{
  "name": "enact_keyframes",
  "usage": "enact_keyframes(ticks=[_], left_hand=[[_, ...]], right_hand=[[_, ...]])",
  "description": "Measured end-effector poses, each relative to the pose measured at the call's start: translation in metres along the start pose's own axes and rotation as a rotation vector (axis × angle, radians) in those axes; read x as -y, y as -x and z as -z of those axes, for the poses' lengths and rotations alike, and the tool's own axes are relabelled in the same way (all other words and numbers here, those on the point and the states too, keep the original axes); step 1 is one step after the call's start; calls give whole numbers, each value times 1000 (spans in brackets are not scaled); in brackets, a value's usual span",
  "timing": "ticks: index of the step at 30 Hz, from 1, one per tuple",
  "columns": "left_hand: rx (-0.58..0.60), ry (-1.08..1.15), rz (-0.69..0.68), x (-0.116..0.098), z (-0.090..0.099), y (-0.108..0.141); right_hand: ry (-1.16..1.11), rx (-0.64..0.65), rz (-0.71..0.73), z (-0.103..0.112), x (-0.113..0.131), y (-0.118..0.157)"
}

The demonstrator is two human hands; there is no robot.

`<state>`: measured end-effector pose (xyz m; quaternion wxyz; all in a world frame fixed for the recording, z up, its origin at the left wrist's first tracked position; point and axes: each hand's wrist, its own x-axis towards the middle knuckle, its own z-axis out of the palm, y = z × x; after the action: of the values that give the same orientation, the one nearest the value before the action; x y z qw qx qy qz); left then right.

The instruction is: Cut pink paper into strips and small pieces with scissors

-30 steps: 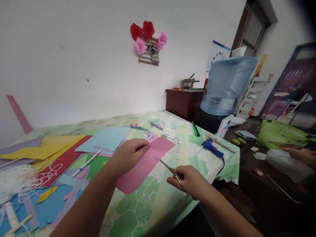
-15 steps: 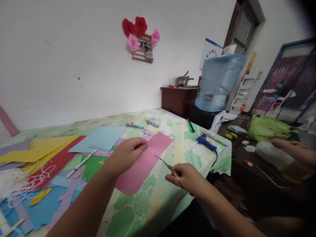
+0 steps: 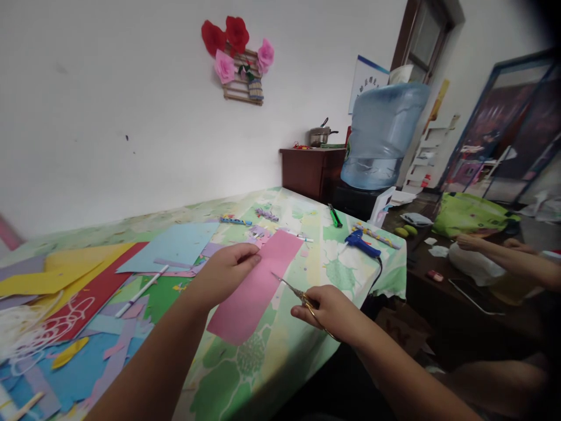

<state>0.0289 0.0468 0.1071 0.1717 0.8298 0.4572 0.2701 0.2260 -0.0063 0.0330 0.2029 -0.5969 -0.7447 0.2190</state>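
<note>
A strip of pink paper is held above the table by my left hand, its thumb and fingers pinching the left edge. My right hand grips gold-handled scissors. Their tips point up and left and lie against the right part of the pink paper. Whether the blades are apart is hard to make out. Under and behind the paper are small scraps and a white pen.
Coloured sheets, including a light blue sheet, and white string cover the table's left. A blue glue gun and green cutter lie right. Beyond, another person's arms reach over a dark table with a green bag.
The view has shifted slightly, so the background sits a little up and left. My hands, paper and scissors keep nearly the same arrangement. The other person's arms have come further into view.
</note>
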Motion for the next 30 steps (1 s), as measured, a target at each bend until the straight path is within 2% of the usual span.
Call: enact_keyframes(ticks=[10,17,22,26,28,30], left_hand=[[11,-64,-30,2,-2,0],[6,-51,-51,-2,2,3],[9,-63,-41,-2,6,5],[22,-105,-37,2,9,4],[71,-110,-68,3,7,4],[124,-115,-102,2,2,4]], right_hand=[[-54,25,6,-2,-3,1],[-125,70,1,-8,-4,-1],[-139,57,16,-11,-11,0],[-267,-46,103,-5,-26,9],[-441,-158,143,1,-28,12],[-625,-208,148,5,-23,10]])
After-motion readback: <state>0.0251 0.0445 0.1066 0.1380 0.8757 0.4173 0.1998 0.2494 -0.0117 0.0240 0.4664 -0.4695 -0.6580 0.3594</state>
